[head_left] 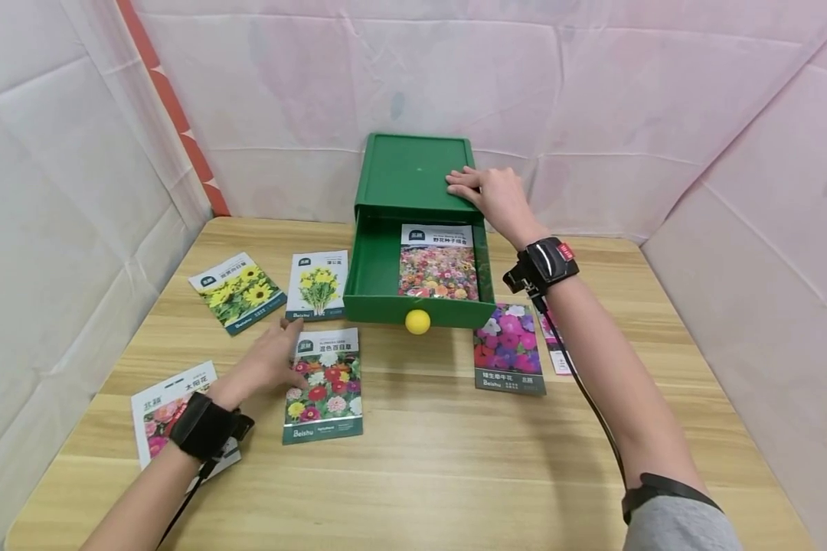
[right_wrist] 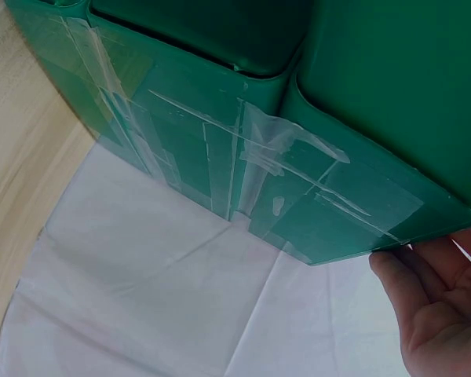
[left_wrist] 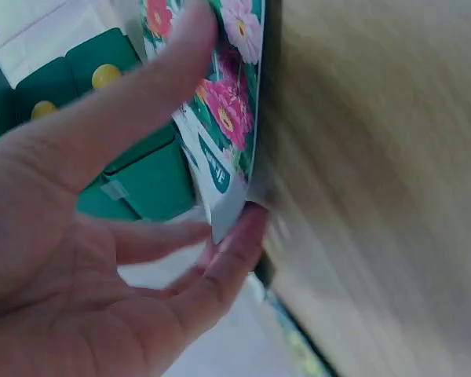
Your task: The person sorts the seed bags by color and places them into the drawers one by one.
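Two hands: yours, both with fingers straight.
Left hand (head_left: 270, 361): touched the seed packet (head_left: 324, 386) edge.
Right hand (head_left: 491, 196): pressed flat on the green drawer box (head_left: 406, 172).

Bright, even, diffuse light fills the head view, and only soft, faint shadows lie under the arms on the surface (head_left: 455, 459). Straight lines bow toward the edges there. The left wrist view is heavily motion-blurred, its wood grain smeared. The right wrist view is sharp, with pale sheen on clear tape (right_wrist: 298, 181).
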